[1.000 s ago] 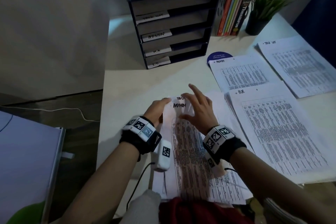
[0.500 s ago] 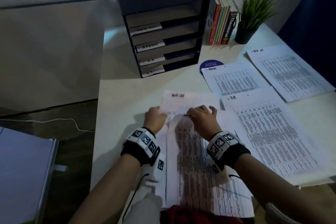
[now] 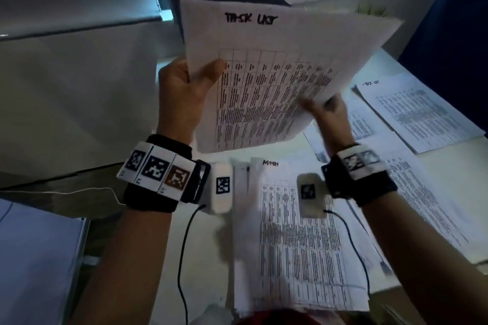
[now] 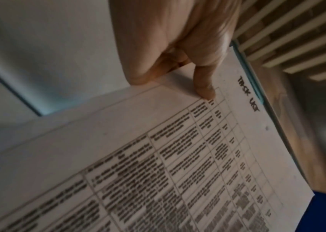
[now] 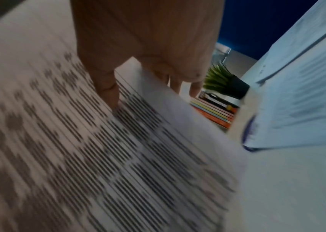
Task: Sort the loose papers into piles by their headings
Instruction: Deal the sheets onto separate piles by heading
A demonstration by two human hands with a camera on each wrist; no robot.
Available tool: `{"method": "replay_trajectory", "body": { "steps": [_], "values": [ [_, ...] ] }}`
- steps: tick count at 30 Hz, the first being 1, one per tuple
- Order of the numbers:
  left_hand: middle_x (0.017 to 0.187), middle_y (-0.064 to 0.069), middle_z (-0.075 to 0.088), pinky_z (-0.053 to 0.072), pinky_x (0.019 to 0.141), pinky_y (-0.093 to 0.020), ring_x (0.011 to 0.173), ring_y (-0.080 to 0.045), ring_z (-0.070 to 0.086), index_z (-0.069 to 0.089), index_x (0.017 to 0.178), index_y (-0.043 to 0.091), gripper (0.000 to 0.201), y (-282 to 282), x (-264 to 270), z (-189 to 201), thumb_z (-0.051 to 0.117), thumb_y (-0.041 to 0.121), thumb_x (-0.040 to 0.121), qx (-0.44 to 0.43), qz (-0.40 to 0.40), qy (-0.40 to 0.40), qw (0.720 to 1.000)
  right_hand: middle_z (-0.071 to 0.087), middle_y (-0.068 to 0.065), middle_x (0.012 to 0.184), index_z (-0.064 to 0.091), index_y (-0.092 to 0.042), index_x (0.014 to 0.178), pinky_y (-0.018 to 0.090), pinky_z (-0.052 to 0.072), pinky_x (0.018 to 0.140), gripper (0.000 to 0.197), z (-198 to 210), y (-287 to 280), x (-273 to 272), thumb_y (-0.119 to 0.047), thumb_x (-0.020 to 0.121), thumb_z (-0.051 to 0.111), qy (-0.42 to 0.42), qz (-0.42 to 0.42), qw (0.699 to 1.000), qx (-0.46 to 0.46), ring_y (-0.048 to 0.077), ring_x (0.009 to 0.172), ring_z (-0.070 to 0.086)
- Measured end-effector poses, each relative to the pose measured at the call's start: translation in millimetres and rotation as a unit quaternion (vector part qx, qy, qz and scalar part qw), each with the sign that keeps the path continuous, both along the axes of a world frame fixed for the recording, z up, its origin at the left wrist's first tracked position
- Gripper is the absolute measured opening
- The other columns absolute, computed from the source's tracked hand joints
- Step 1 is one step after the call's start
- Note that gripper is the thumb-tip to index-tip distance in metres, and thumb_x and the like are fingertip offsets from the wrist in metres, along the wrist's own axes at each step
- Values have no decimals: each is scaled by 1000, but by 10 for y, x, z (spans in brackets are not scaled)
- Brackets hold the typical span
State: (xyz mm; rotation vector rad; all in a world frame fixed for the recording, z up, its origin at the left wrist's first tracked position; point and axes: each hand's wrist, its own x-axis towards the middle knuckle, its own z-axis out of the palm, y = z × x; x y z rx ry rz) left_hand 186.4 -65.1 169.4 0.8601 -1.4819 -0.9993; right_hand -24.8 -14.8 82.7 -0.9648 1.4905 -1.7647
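The loose papers lie on the white desk before the person, an ADMIN sheet uppermost; further right sit sorted piles, the far one headed TASK LIST. A sheet headed TASK LIST is held raised and tilted above the desk, well clear of its matching pile. The risk, I judge: the sheet looks to be more than one leaf, and a hidden leaf with another heading could ride into the wrong pile; a loose hold could also let it slip. The left hand is raised, thumb on the front and fingers curled behind, pinching the left edge; the right hand, blurred, pinches the lower right edge.
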Motion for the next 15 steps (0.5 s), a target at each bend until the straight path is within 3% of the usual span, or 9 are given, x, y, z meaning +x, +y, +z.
{"method": "replay_trajectory", "body": {
  "steps": [2,3,5,7,9,11,13,15],
  "values": [
    [74,14,72,53,71,-24,75,-5,67,65,83,24,10,18,-43,-61,66,14,80,7,-13,72,997,71,0,94,62,-4,100,25,51,79,36,281,95,-111,-12,65,67,-31,9,998,-54,16,90,66],
    [76,13,72,53,72,-25,78,-6,67,64,85,22,9,26,-66,-123,68,17,79,20,-24,103,994,72,-1,91,63,-6,96,27,52,78,29,348,159,-154,-8,67,64,-31,12,997,-64,17,89,67],
    [78,8,72,55,74,-27,80,-11,67,64,83,18,27,53,-106,-301,79,32,67,62,-26,123,990,72,-1,91,63,-8,97,29,53,78,29,306,292,-202,-6,68,63,-29,5,997,-64,20,90,66],
    [70,9,69,54,68,-23,70,-7,65,60,74,9,34,100,-155,-551,83,32,60,106,-37,102,988,71,-7,83,62,-14,93,26,53,72,27,87,407,-178,-9,66,62,-23,-8,999,-31,15,83,65],
    [66,12,68,50,65,-17,66,-2,63,62,75,4,26,186,-217,-805,80,19,65,158,-38,64,985,70,-9,75,61,-15,88,24,52,68,21,-174,494,-125,-8,68,60,-14,-12,1000,24,7,74,64],
    [79,10,70,50,67,-13,71,3,65,64,93,1,22,273,-270,-984,73,8,73,204,-20,36,978,67,-2,77,60,-7,88,27,51,67,18,-328,538,-115,-4,71,60,-7,-16,998,66,9,70,63],
    [98,-3,67,50,68,-10,73,5,64,61,103,3,23,320,-327,-1047,66,3,80,224,-3,14,975,64,7,81,60,-4,90,26,51,66,20,-297,535,-155,0,71,60,-5,-19,997,73,17,74,61],
    [107,-10,63,51,75,-12,80,-2,64,59,106,5,20,334,-404,-951,60,7,86,213,20,-17,977,66,7,84,60,-5,92,20,51,63,20,-138,499,-240,2,73,59,-27,-13,999,39,14,75,63]
  ]
}}
